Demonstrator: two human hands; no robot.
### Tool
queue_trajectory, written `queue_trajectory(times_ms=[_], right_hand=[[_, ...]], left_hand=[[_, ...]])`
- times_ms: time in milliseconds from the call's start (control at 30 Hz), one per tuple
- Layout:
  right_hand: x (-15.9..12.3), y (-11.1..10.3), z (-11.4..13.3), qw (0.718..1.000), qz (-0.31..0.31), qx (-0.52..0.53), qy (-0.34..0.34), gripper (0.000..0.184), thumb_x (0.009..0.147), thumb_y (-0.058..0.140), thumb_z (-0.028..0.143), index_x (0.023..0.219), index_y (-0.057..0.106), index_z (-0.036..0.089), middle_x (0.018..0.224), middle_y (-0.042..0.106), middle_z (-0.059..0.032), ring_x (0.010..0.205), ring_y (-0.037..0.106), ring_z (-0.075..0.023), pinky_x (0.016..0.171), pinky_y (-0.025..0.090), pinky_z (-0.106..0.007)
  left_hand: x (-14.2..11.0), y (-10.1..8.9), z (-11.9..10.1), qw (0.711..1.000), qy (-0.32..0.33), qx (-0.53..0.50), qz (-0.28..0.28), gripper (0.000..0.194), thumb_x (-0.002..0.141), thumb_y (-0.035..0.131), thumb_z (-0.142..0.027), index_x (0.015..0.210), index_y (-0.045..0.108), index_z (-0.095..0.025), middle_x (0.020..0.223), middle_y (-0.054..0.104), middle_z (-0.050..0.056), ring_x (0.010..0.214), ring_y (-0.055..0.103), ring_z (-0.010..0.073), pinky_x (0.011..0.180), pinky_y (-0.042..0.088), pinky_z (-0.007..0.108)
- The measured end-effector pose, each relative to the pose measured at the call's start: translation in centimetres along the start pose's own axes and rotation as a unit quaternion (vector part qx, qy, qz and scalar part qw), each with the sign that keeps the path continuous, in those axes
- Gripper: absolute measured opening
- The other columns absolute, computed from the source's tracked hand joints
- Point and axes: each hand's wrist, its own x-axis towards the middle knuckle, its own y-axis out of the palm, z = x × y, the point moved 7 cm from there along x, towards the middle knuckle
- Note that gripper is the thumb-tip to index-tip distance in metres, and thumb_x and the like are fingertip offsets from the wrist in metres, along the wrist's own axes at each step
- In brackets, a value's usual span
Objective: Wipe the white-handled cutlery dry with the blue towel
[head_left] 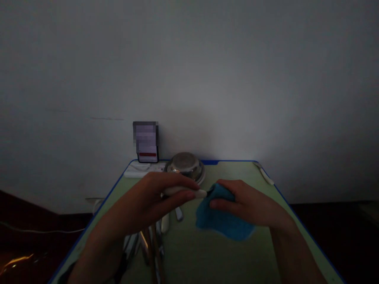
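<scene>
My left hand (166,197) is closed round the pale handle of a white-handled utensil (201,193), held above the table. A blue cloth (225,227) is pinched in my right hand (242,201), folded over the utensil's far end. That end is hidden in the cloth, so its kind cannot be made out. Beneath my left forearm lies a pile of cutlery (152,248), some of it metal and some with brown handles. Partly behind my left hand, an upturned metal bowl (185,163) rests at the back of the table.
The green table (201,260) has a blue edge and stands against a grey wall. A phone (148,144) leans upright at the back left, behind a white power strip (137,170). Another white-handled piece of cutlery (265,175) lies at the back right corner.
</scene>
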Motion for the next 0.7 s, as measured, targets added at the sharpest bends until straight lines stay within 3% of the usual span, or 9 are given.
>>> queue_trajectory(times_ms=[133,300,533,700], right_hand=[[0.0,0.5,0.5,1.000,0.018,0.002,-0.012,0.036,0.090,0.041,0.045,0.070,0.052,0.017,0.064,0.055,0.0028,0.057,0.049,-0.0090,0.050,0.034,-0.021],[0.5,0.7,1.1,0.999,0.015,-0.010,-0.033,0.029,0.087,0.050,0.041,0.071,0.054,0.018,0.063,0.053,0.0044,0.058,0.050,-0.0085,0.053,0.034,-0.020],[0.9,1.4,1.4,0.997,0.055,-0.026,-0.049,0.031,0.084,0.055,0.042,0.066,0.055,0.017,0.056,0.046,0.0066,0.052,0.045,-0.0064,0.049,0.029,-0.019],[1.0,2.0,1.0,0.996,0.080,-0.037,-0.025,0.032,0.084,0.054,0.043,0.067,0.056,0.016,0.054,0.048,0.0059,0.051,0.046,-0.0065,0.048,0.028,-0.019]], left_hand=[[-0.2,-0.2,0.1,1.000,0.002,-0.012,0.005,0.016,0.086,0.057,-0.024,0.100,0.063,-0.029,0.091,0.071,-0.006,0.084,0.064,0.0109,0.070,0.047,0.017],[-0.4,-0.3,-0.2,1.000,0.008,-0.004,0.018,0.014,0.087,0.056,-0.027,0.098,0.063,-0.029,0.090,0.070,-0.006,0.082,0.064,0.0105,0.068,0.047,0.016],[-0.7,0.3,0.0,0.997,0.008,0.007,0.082,0.015,0.088,0.052,-0.033,0.097,0.062,-0.027,0.091,0.069,-0.004,0.081,0.064,0.0129,0.064,0.046,0.019],[-0.8,0.7,0.5,0.996,-0.008,0.003,0.094,0.018,0.088,0.051,-0.036,0.098,0.062,-0.026,0.088,0.069,-0.002,0.079,0.063,0.0136,0.066,0.046,0.022]])
